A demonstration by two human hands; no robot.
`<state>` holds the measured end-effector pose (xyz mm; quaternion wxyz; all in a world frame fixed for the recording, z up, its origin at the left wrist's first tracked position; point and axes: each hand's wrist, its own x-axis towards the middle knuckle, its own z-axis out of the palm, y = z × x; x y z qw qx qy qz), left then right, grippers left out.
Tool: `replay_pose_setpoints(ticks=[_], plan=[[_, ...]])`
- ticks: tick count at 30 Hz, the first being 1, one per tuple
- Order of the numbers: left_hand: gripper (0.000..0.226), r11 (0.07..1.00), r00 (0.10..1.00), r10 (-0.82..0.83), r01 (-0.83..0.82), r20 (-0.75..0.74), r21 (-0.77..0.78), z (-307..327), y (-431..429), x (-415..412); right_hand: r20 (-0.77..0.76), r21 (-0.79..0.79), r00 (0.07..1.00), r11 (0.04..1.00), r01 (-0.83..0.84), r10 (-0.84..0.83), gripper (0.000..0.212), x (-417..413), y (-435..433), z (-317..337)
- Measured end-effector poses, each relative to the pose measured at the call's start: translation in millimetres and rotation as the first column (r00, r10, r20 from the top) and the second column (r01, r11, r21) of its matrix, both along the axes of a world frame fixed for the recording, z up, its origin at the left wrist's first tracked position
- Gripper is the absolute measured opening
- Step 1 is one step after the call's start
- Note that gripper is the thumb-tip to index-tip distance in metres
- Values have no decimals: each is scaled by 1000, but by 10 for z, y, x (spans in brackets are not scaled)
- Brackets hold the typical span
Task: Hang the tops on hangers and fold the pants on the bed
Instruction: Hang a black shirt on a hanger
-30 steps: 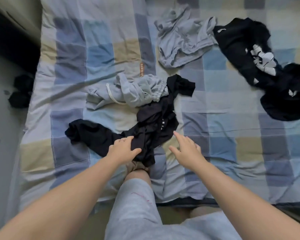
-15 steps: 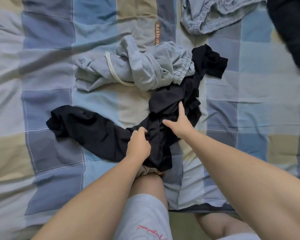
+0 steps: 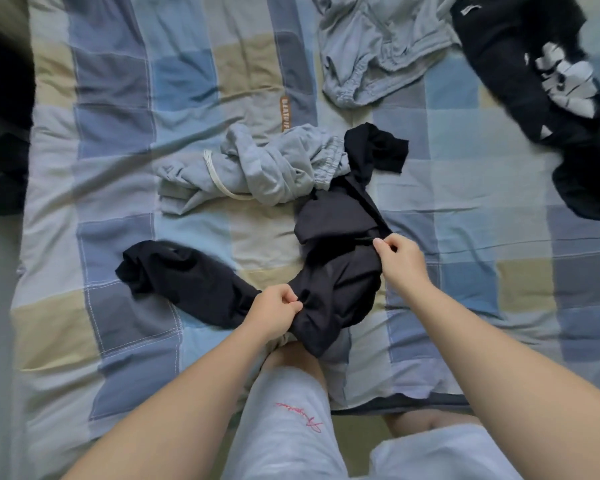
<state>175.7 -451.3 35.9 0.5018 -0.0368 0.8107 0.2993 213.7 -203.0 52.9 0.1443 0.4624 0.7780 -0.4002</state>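
Both bare arms reach out from the bottom of the view. The left arm comes in from 7 o'clock and points toward 1 o'clock. The left hand is curled up, and its thumb and fingers pinch a fold of the black garment. The right arm comes in from 4 o'clock and points toward 11 o'clock. The right hand sits at 2 o'clock from the left hand, apart from it. Its thumb and fingertips pinch an edge of the same garment, with the back of the hand up.
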Motion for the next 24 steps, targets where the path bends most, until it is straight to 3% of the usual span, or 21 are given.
replay_pose_setpoints(ticks=[6,11,14,17,24], plan=[[28,989,992,-115,120,-58,86,734,568,322,-167,78,953,960,268,-252,38,690,642,850],[31,960,961,-252,263,-115,97,1111,1215,799,-355,77,853,897,435,-383,24,1466,1385,1370],[32,950,935,-300,311,-191,32,1271,1604,1137,-504,33,788,904,427,-354,12,1881,1824,1686],[30,962,930,-263,272,-258,0,1451,1970,1478,-616,10,729,923,385,-298,17,2236,2261,2018],[10,948,925,-240,289,-296,134,2171,2785,2145,-731,-86,633,954,287,-256,16,2863,2966,3003]])
